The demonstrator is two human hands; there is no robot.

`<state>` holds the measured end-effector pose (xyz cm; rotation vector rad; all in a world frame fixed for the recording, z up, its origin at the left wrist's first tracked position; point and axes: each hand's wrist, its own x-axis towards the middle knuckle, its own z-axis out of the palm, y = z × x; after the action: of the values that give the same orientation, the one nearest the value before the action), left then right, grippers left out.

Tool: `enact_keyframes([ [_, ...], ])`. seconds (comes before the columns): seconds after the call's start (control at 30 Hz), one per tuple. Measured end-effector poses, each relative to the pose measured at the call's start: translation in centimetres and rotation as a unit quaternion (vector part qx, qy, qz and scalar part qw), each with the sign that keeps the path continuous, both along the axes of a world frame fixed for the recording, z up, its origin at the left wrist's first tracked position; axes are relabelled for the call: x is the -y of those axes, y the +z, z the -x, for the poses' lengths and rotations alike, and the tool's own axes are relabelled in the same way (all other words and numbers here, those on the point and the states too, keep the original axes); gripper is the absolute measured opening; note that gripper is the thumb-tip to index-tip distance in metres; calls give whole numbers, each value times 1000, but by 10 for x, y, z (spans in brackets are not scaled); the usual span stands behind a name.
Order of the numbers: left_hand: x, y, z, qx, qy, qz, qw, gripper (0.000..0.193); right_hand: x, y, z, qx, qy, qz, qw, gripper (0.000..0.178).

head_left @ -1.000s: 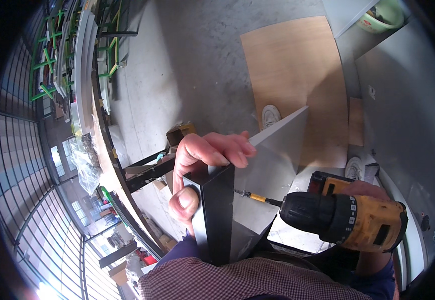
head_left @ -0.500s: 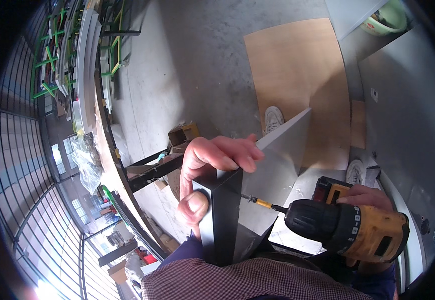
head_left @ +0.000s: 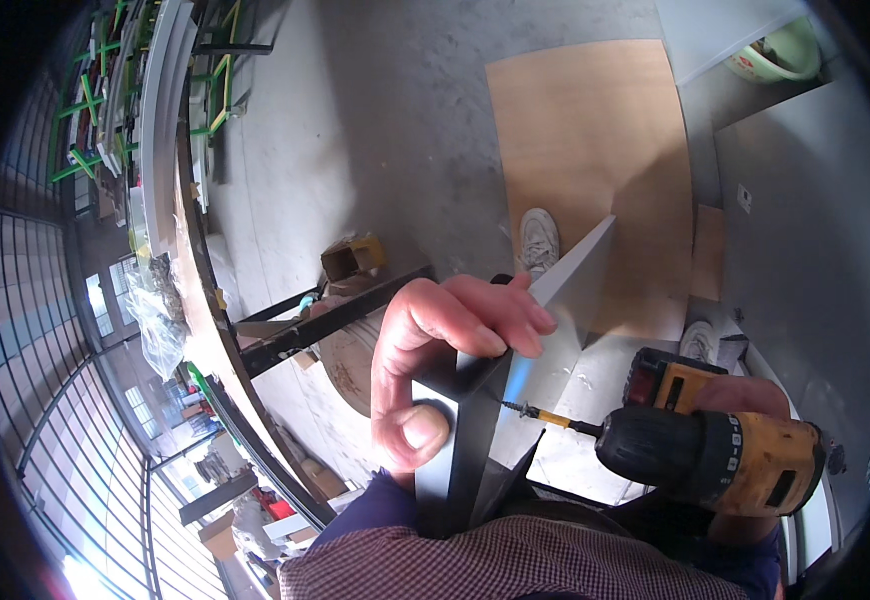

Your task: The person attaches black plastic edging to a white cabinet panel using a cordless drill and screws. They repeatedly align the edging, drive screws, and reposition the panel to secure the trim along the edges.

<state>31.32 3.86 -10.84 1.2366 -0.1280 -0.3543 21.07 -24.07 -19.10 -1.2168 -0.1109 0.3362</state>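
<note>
My left hand (head_left: 410, 370) wraps round the upper end of a dark metal bar (head_left: 475, 430) with a box-like section, thumb on the near face and fingers over the far side. A pale flat panel (head_left: 570, 285) slants away beyond it; whether the two are joined I cannot tell. My right hand (head_left: 745, 395) grips a yellow and black cordless drill (head_left: 720, 455) lying level, its bit aimed left at the bar. On the bit's tip sits a dark screw (head_left: 517, 408), its point at or very near the bar's right face.
A brown board (head_left: 595, 130) lies on the concrete floor, with a white shoe (head_left: 539, 240) on it. At the left stands a rack (head_left: 180, 200) holding long pale profiles. To the right are a grey panel (head_left: 815, 220) and a green basin (head_left: 780, 55).
My left hand and the bar have shifted a little right in the picture. The drill, with the screw on its bit, has also moved slightly right. Both grips stay the same.
</note>
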Motion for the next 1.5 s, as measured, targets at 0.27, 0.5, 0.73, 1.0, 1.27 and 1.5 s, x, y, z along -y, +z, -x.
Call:
enact_keyframes([
  [0.27,1,3,2,-6,-4,7,1000,45,5,-28,0,72,21,-15,997,43],
  [0.5,6,-2,3,24,8,15,1000,44,13,-45,-9,135,132,-184,965,42],
  [0.73,3,-4,-2,44,-19,21,999,45,16,-45,-30,113,337,-177,918,49],
  [1.0,-5,-7,-2,59,-30,35,997,46,12,-38,-37,86,400,-152,900,51],
  [1.27,-8,-8,-5,70,-30,38,996,46,12,-31,-41,96,350,-121,924,42],
  [1.5,-6,-8,-4,61,-19,39,997,46,14,-27,-46,123,386,-57,913,39],
])
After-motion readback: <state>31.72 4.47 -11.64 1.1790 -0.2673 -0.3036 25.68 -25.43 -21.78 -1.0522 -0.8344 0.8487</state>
